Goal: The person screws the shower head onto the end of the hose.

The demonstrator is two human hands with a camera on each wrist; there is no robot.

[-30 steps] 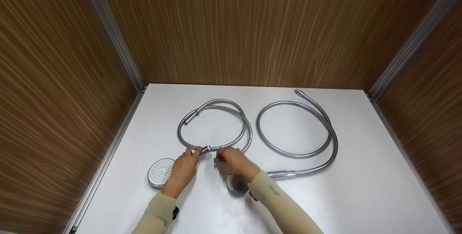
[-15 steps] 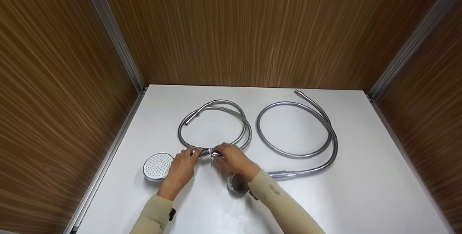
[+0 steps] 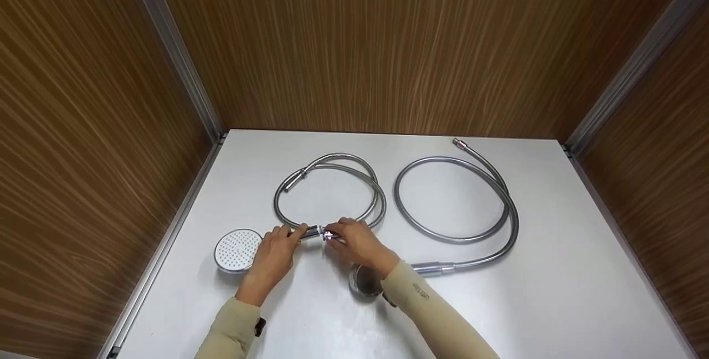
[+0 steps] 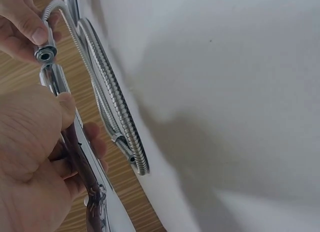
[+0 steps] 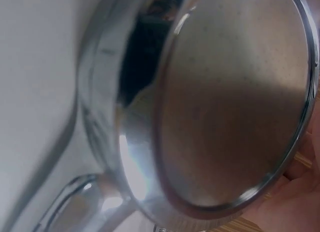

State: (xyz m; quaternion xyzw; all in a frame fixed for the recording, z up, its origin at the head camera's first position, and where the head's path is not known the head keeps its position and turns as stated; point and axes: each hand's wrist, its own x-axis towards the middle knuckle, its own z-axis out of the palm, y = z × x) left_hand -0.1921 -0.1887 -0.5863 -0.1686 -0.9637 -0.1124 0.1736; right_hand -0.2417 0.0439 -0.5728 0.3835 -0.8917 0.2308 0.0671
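My left hand (image 3: 275, 254) grips the chrome handle (image 4: 82, 157) of a shower head (image 3: 237, 251), whose white perforated face points up at the left. Between thumb and fingers, my right hand (image 3: 360, 245) pinches the end fitting (image 4: 46, 53) of a coiled metal shower hose (image 3: 383, 204). In the left wrist view the fitting's round opening shows, tilted right at the tip of the handle. Below my right wrist lies a second shower head (image 3: 365, 281), partly hidden by the forearm; its chrome rim and smooth round side (image 5: 230, 101) fill much of the right wrist view.
The second shower head's handle (image 3: 435, 268) joins a looped grey hose (image 3: 515, 220) on the right, its free end (image 3: 460, 142) near the back edge. The first hose's other end (image 3: 293, 180) lies within its coil. Wood-grain panels (image 3: 388, 43) enclose the white table (image 3: 554, 270).
My left hand has shifted slightly left and away from me with the shower head. My right hand has brought the hose fitting up and left, close to the handle's end.
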